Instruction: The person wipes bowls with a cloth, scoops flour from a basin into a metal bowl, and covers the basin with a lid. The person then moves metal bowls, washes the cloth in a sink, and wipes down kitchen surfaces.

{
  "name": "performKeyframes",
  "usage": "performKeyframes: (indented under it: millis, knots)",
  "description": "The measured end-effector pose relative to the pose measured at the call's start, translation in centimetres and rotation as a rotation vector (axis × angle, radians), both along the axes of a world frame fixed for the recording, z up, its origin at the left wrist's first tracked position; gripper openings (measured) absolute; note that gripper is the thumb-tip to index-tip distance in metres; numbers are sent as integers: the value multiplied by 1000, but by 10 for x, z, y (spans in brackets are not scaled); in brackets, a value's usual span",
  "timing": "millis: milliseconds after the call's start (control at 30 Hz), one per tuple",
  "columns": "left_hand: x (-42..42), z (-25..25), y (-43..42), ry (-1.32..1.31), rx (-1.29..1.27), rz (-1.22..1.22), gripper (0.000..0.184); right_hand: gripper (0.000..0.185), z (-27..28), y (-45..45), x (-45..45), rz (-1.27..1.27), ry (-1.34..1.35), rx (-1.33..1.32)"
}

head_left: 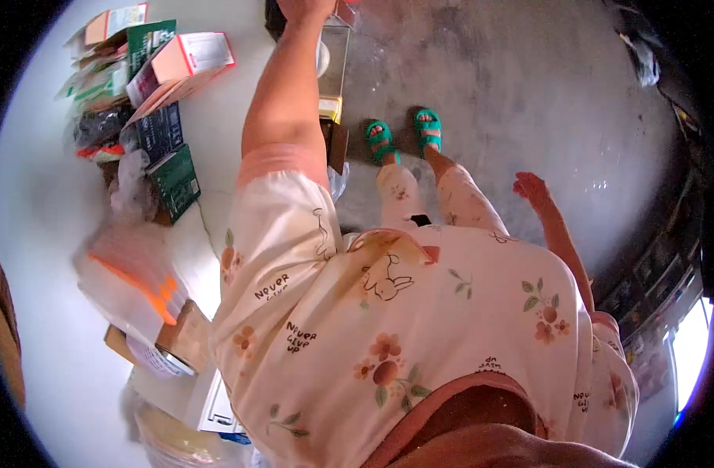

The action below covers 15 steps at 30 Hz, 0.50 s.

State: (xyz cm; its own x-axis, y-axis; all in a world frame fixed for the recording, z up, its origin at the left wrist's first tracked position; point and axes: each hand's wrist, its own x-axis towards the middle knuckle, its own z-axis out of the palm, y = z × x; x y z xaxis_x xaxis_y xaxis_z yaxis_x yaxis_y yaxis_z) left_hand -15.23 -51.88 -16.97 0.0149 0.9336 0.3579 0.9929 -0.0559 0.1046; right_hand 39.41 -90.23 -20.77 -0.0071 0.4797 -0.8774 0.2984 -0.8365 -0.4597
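My left arm stretches forward along the shelf edge. My left hand [306,8] is cut off by the top of the view, so its fingers are hidden. Beside it are a dark object [275,21] and a small bit of red [352,2], neither clear enough to name. I cannot tell whether the hand holds anything. Hanging out to the side above the grey floor, my right hand [531,186] looks empty, its fingers loosely bent and touching nothing.
A white surface [45,234] on the left carries several boxes, including a red-edged carton [187,58] and a green box [174,183], plus a plastic bag with orange marking [131,265]. A yellow-topped box [330,108] stands near my green sandals [428,127]. Shelving [657,242] lines the right.
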Motion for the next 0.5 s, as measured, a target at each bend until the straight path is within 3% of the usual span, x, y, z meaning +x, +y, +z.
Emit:
performKeyframes:
  millis: [133,267,333,400,500]
  knots:
    - [-5,-11,10,-19,-72,-21,52,29,11,12,-33,-87,-22,-11]
    - [-28,-11,-28,45,-71,-80,57,28,-54,-32,-17,-227,6,-212]
    - [-38,-10,-93,-131,-167,-68,57,27,-36,-51,-26,-108,59,-143]
    - [-50,1,-145,-51,-303,56,54,27,-24,-56,-38,-82,14,-210]
    - [-76,19,-162,-137,-342,40,52,29,-15,-62,-40,-48,-43,-288]
